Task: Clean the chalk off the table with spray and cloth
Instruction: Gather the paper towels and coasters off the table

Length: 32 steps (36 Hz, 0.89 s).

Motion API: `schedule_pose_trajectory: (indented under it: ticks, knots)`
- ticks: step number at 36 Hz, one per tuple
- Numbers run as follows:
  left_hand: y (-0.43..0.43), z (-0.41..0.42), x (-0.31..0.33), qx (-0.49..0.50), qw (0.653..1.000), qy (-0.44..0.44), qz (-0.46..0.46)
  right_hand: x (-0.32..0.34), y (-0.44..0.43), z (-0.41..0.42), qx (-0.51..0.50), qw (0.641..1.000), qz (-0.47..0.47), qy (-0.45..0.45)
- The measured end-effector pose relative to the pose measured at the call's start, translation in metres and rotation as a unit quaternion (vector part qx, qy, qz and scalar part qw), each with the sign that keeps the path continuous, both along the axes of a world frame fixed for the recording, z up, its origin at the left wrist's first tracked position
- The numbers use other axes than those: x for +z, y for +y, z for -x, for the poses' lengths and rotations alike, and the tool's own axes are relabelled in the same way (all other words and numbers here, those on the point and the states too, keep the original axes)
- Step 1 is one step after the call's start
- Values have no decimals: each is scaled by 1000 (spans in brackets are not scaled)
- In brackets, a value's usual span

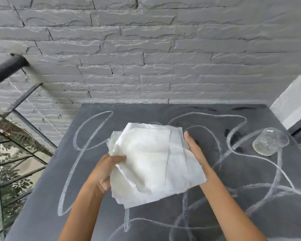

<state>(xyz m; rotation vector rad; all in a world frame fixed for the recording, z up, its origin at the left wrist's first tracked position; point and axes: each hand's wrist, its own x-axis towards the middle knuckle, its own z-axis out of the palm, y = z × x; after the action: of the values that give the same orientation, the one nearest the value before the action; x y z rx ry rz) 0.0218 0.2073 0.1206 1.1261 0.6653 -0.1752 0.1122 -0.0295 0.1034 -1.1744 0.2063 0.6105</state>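
The left hand (108,169) grips the seemingly limp, lightweight white paper cloth (146,153) at its edge; the right hand (193,145), held flat, supports the opposite side.

Soft, flat daylight all over, nothing harsh. It skims the stone wall (146,49) and picks out every ridge. The white cloth (146,153) is the brightest thing here, nearly washed out, and it drops only a faint shadow on the dark table (129,115). A mild glint on the glass (269,141). The wide lens bows the wall courses and splays the table edges. The railing (5,68) on the left is smeared, and overall the detail is a little soft.
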Motion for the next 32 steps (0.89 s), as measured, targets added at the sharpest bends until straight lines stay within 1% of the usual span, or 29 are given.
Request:
schedule_pose_trajectory:
  ticks: [4, 6, 9, 12, 16, 19, 21, 24, 25, 28, 32]
  knots:
    - [-4, -2, -1, -10, 1000, -2, 15, 10, -11, 1, 120, 990, 75, 13]
    - [-6, -2, -1, -15, 1000, -8, 26, 15, -11, 1, 144, 985, 92, -4]
    - [-8, -2, 3, -50, 997, -28, 46, 17, -13, 0, 138, 984, 106, -33]
    - [-10, -2, 5, -79, 995, -38, 42, 16, -18, -1, 132, 983, 115, -62]
    - [-12, -6, 3, -76, 995, -57, 17, 16, -22, -1, 140, 982, 78, -104]
    - [-13, -10, 3, -66, 994, -91, 7, 12, -24, -2, 97, 983, 64, -140]
    - [-15, -13, 4, -78, 989, -125, -9, 12, -24, -4, 76, 981, 72, -163]
    - [-19, -16, 5, -84, 984, -150, -44, 11, -22, -7, 55, 987, 48, -141]
    - [-21, -17, 6, -87, 983, -153, -56, 10, -23, -8, 57, 986, 44, -153]
    - [-20, -18, 3, -89, 981, -153, -73, 16, -26, -7, 76, 970, 50, -226]
    - [-16, -19, -1, -80, 983, -150, -75, 16, -37, -9, 78, 960, 62, -262]
